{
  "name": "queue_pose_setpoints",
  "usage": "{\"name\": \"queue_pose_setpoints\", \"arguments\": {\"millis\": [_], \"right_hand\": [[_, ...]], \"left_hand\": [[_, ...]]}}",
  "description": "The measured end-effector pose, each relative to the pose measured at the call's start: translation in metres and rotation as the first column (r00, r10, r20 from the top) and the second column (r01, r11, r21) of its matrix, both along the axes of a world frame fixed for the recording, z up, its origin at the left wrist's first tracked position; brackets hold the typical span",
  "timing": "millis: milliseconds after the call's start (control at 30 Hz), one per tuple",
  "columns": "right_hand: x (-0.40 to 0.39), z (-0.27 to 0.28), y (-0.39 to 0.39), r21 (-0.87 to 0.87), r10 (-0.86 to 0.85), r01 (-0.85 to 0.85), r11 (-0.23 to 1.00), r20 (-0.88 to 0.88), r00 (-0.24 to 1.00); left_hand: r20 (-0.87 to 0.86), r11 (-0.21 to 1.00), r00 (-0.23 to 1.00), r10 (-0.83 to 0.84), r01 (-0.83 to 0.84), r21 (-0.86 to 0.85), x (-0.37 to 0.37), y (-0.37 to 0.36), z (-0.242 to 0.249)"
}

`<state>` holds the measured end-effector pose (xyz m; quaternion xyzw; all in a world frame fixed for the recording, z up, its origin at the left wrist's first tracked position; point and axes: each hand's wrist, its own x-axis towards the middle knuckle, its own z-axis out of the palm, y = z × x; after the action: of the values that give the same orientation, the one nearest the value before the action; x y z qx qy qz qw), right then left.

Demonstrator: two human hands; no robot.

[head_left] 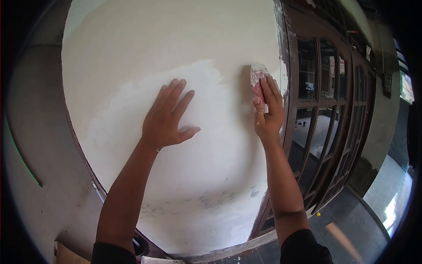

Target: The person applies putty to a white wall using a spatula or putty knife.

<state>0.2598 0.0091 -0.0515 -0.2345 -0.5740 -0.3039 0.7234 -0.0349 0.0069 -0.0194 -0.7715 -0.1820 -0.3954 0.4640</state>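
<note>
My left hand (169, 115) is open, its fingers spread over the pale wall (132, 39), with the thumb pointing right. In my right hand (270, 111) is a red putty spreader (258, 80), its upper part smeared with white putty. The fingers press along its right side and the thumb lies lower on the left. Its blade is at the wall surface, near the right edge by the door frame. A whiter, freshly coated patch (206, 72) with an uneven upper border spreads behind both hands. Dark smudges (215, 200) mark the lower wall.
To the right stand dark brown wooden doors (323, 103) with glass panes. Dark floor tiles (351, 220) lie at lower right, with a light wooden strip (342, 240). A brown board (68, 254) sits at lower left. A green line (21, 152) runs along the left side.
</note>
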Motion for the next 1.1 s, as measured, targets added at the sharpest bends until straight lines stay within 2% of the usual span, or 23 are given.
{"name": "queue_pose_setpoints", "arguments": {"millis": [33,67,133,367,500,567,733,933,1033,1100], "right_hand": [[0.000,0.000,0.006,0.017,-0.098,0.097,0.995,0.028,0.995],[0.000,0.000,0.011,0.008,-0.092,0.092,0.996,0.026,0.995],[-0.002,0.000,0.017,0.032,-0.225,0.224,0.974,0.053,0.973],[-0.005,-0.009,0.027,0.034,-0.336,0.335,0.942,0.116,0.935],[0.001,-0.028,0.025,0.029,-0.356,0.356,0.934,0.157,0.921],[0.004,-0.036,0.027,0.063,-0.306,0.299,0.952,0.148,0.941],[-0.003,-0.008,0.024,0.040,-0.314,0.312,0.949,0.099,0.944],[0.007,-0.031,0.027,0.045,-0.344,0.341,0.939,0.155,0.926],[0.009,-0.027,0.024,0.094,-0.316,0.304,0.948,0.146,0.938],[0.004,-0.011,0.021,0.066,-0.322,0.316,0.947,0.129,0.938]], "left_hand": [[0.011,1.000,1.000,-0.006,0.006,0.010,0.000,0.001,0.000],[-0.002,1.000,1.000,0.007,-0.007,0.022,-0.001,0.001,0.000],[-0.005,1.000,1.000,0.016,-0.016,0.009,-0.001,0.001,-0.001],[0.014,1.000,1.000,0.018,-0.019,0.005,-0.001,0.001,-0.001],[0.013,0.999,0.999,0.036,-0.036,0.038,0.000,0.000,-0.001],[0.006,0.999,0.999,0.046,-0.046,0.030,0.000,0.000,-0.001],[0.008,0.999,0.999,0.039,-0.039,0.037,0.000,0.000,-0.001],[0.010,0.998,0.999,0.042,-0.042,0.038,0.000,0.000,-0.001],[0.012,0.999,0.999,0.036,-0.036,0.017,0.000,0.001,-0.003],[0.013,1.000,0.999,0.029,-0.029,0.004,0.000,0.000,-0.002]]}}
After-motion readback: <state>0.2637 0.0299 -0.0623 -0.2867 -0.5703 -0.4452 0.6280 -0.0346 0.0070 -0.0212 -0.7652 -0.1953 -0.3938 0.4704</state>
